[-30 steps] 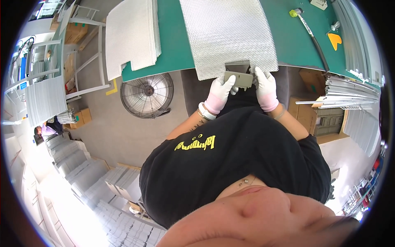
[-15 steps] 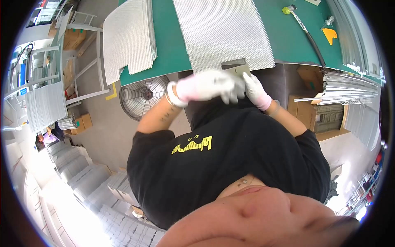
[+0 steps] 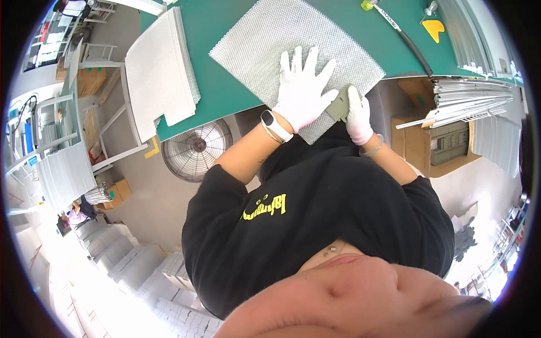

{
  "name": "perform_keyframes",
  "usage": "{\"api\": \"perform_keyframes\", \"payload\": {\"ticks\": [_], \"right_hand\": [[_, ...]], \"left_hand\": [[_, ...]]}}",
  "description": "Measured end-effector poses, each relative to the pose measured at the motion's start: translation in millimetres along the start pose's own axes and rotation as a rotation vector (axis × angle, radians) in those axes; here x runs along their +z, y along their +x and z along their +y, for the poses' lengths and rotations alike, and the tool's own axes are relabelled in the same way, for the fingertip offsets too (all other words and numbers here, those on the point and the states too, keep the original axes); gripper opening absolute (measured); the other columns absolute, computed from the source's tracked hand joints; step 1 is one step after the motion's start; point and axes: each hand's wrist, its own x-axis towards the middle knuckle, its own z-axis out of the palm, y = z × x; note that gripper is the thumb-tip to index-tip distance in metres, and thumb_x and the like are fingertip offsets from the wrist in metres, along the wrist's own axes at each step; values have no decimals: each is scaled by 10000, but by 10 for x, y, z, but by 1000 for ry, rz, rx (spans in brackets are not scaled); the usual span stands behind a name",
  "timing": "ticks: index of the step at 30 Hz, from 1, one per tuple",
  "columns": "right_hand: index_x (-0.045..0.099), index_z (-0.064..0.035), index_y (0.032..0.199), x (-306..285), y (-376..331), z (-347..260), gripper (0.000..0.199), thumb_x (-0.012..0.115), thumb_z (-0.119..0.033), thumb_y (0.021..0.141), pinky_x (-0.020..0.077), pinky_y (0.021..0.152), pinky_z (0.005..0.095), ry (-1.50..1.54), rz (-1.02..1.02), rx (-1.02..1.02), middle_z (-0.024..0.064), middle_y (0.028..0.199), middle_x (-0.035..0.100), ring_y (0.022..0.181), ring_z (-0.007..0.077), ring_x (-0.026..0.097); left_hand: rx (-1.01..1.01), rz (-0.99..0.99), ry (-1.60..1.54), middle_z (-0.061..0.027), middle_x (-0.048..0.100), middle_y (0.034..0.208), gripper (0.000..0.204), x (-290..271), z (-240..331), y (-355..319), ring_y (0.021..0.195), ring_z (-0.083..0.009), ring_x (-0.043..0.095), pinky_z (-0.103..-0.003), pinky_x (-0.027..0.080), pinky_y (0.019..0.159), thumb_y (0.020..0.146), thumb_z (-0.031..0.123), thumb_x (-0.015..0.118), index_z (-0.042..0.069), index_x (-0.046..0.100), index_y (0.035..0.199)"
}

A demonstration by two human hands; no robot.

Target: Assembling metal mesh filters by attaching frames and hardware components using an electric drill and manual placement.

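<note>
My left hand, in a white glove, lies flat with fingers spread on a silvery metal mesh sheet. That sheet sits slanted on the green table, one corner hanging past the near edge towards my body. In my right hand, also gloved, a small grey-green flat plate is pinched at the sheet's near right edge. My right thumb rests on top of the plate; the fingers beneath are hidden. Whether the plate is joined to the mesh, I cannot tell.
A stack of notched mesh sheets lies on the table's left. A hammer and a yellow scraper-like piece lie at the right. A floor fan stands below left; metal strips and an open carton are at the right.
The mesh sheet has turned counterclockwise and come over the table's near edge. My left hand has gone from beside the plate to flat on the mesh. My right hand stays at the plate.
</note>
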Motion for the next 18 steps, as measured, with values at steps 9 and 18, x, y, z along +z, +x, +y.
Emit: {"api": "perform_keyframes", "payload": {"ticks": [9, 18], "right_hand": [[648, -60, 980, 104, -193, -165, 199, 602, -252, 1000, 467, 718, 248, 89, 29, 75, -24, 877, 619, 800, 56, 550], [645, -81, 1035, 101, -18, 69, 208, 565, -273, 1025, 483, 744, 248, 254, -3, 171, -24, 930, 633, 834, 53, 569]], "left_hand": [[2, -53, -68, -242, 386, 1491, 636, -59, 73, -102, 1374, -503, 317, -636, 145, 1157, 875, 460, 618, 191, 502, 1439], [59, 10, -99, -228, 442, 1428, 568, -18, -37, 14, 1332, -479, 357, -623, 183, 1146, 843, 428, 665, 175, 596, 1347]]}}
